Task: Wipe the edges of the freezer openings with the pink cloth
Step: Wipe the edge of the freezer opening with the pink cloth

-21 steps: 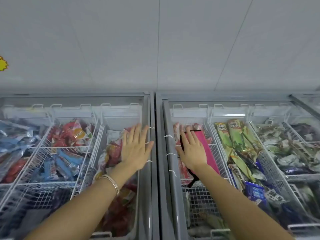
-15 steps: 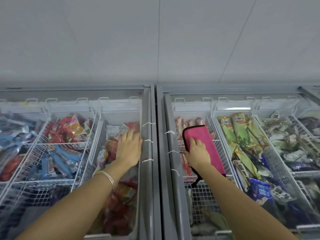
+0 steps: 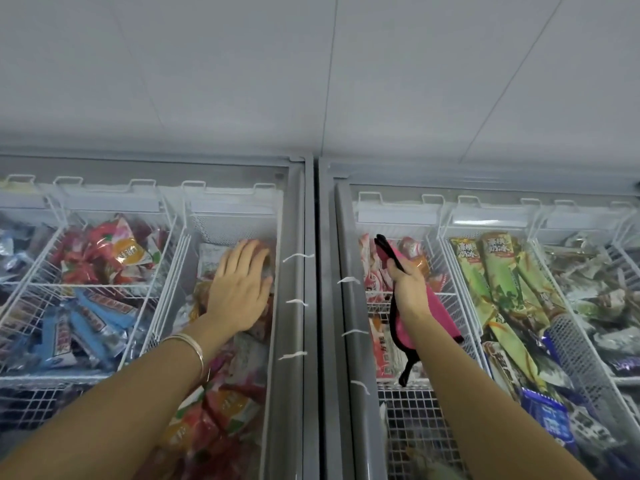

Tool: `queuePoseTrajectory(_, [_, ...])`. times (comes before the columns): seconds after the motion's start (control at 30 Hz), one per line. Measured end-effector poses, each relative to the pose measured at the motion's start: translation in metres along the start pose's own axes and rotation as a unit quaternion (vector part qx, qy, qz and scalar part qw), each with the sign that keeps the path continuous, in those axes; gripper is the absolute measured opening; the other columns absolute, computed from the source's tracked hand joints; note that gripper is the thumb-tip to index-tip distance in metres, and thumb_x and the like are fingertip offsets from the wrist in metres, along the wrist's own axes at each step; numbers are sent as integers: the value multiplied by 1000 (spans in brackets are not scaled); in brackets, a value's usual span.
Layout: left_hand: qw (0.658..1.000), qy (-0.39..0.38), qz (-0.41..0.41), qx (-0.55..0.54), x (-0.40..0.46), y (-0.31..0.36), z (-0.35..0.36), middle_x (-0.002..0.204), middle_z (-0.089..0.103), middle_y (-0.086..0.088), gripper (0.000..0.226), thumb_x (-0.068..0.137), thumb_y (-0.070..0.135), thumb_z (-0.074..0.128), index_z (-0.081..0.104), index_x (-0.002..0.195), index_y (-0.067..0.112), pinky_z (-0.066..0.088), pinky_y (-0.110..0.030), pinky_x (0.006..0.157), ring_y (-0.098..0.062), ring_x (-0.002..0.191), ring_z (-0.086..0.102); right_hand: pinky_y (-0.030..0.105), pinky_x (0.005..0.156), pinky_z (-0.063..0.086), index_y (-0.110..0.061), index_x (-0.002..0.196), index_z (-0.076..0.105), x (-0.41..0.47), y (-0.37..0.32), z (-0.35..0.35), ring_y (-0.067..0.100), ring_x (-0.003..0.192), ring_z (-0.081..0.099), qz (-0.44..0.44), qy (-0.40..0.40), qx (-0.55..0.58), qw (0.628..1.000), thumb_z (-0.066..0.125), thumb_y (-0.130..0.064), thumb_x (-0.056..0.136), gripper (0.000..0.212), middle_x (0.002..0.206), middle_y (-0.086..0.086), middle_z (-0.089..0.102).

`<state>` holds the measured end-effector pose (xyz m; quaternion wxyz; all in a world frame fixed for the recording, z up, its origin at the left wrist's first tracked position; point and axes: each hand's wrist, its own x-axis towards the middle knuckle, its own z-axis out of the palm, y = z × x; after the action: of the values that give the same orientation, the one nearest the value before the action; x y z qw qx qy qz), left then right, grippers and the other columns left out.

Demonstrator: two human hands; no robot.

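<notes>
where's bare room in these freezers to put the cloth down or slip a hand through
Bare: the grey frame strips between both openings, and the near wire basket below the right hand gripping the pink cloth. Crowded: packets fill baskets around the left hand.

A shop's frozen-goods section. Two grey chest freezers (image 3: 294,271) stood side by side against a pale panelled wall (image 3: 311,71), their white wire baskets (image 3: 446,258) sorting many wrapped ice-cream bars (image 3: 498,271) and packaged frozen snacks (image 3: 117,251) by kind, as for retail display.
</notes>
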<state>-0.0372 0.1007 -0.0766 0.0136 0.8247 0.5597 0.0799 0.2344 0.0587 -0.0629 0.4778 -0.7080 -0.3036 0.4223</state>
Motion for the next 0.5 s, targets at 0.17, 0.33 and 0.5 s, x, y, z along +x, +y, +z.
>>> queuePoseTrajectory(0.17, [999,-34,6,8,5,-9,16,156,21,-6,65,91,44,8,20,146,12,-1,-40,116,-19,145,12,42,85,48,-24,114,62,49,-17,26,40,94,62,6,-79,-64,995,46,-40,94,30,107,20,67])
queuePoseTrajectory(0.33, [999,-37,-5,-19,9,-11,19,154,26,-4,60,93,43,14,22,146,16,8,-42,118,-19,143,18,20,54,45,-19,114,63,106,-39,66,15,66,61,-41,-112,-126,985,48,-31,94,28,80,0,68])
queuePoseTrajectory(0.5, [1000,-26,-3,-15,9,-10,18,151,35,-7,59,92,39,22,33,143,13,9,-41,114,-23,141,27,37,72,49,-14,130,51,143,-49,87,27,84,62,-46,-107,-192,974,51,-26,93,39,90,9,66])
